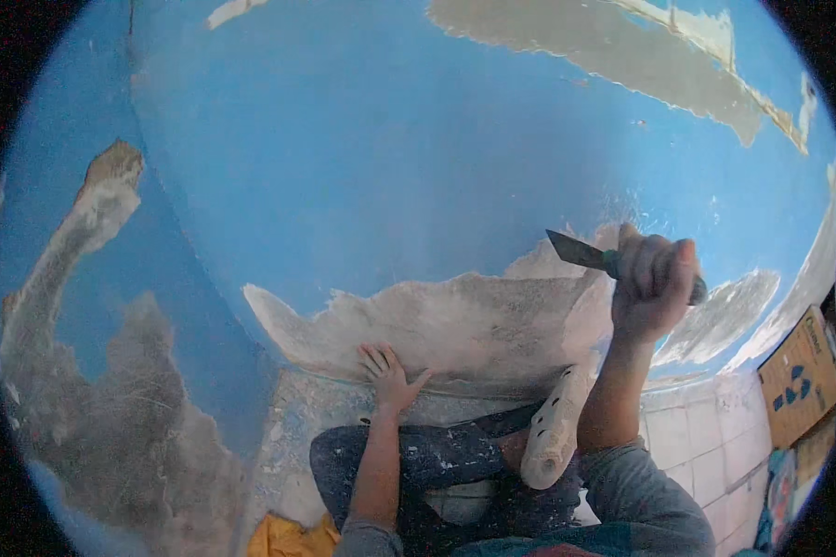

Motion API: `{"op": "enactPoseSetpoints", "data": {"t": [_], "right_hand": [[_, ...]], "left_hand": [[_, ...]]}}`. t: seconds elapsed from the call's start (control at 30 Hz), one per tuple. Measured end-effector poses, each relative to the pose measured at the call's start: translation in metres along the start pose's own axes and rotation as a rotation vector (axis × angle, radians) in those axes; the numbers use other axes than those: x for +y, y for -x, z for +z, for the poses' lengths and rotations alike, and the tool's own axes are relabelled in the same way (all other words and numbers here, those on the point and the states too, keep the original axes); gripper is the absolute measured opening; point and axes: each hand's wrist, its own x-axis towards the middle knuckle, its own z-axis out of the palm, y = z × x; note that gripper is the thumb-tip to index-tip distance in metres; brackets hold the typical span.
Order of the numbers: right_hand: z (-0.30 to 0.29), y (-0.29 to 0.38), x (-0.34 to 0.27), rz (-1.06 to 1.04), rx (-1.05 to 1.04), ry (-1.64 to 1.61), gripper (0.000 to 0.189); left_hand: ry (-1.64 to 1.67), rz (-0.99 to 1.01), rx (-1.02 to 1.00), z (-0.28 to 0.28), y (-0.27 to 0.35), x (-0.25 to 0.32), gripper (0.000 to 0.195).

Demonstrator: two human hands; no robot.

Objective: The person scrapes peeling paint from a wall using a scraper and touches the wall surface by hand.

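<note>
My right hand [651, 282] is closed around the handle of a putty knife [577, 250], whose dark, angled blade points to the left in front of the wall. Blue paint covers much of the wall [390, 167], and a broad grey, bared patch [488, 320] runs along its lower part. At the left of that patch, my left hand [390, 379] lies with its palm against the bared surface, fingers spread and holding nothing. Whether the blade touches the wall, I cannot tell.
Paint flakes and dust lie on the tiled floor [679, 425] near the wall's foot. A printed cardboard box [801, 379] stands at the right. Yellow cloth or plastic [292, 536] lies at bottom left. A light-coloured clog [556, 432] is on my foot close to the wall.
</note>
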Motion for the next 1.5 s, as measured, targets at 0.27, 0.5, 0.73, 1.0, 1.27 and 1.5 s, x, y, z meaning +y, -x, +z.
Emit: {"op": "enactPoseSetpoints", "data": {"t": [0.27, 0.5, 0.73, 1.0, 1.27, 1.5], "right_hand": [[0.006, -0.003, 0.011, 0.288, -0.052, -0.356, 0.040], [0.006, -0.004, 0.017, 0.120, -0.183, -0.385, 0.042], [-0.008, 0.001, 0.016, -0.046, -0.119, -0.070, 0.040], [-0.007, 0.019, 0.014, 0.069, -0.235, -0.253, 0.038], [-0.023, 0.010, -0.027, -0.021, -0.139, -0.632, 0.042], [-0.013, 0.011, -0.013, 0.036, -0.254, -0.677, 0.043]], "left_hand": [[-0.020, 0.075, 0.168, 0.012, -0.002, -0.024, 0.121], [-0.013, 0.053, 0.132, 0.019, -0.004, -0.015, 0.120], [-0.060, 0.029, 0.125, 0.013, -0.009, -0.014, 0.120], [0.005, -0.028, -0.051, 0.013, -0.006, -0.001, 0.118], [-0.019, -0.010, -0.009, 0.023, -0.001, -0.011, 0.116], [-0.091, -0.050, 0.001, 0.025, -0.005, -0.023, 0.115]]}}
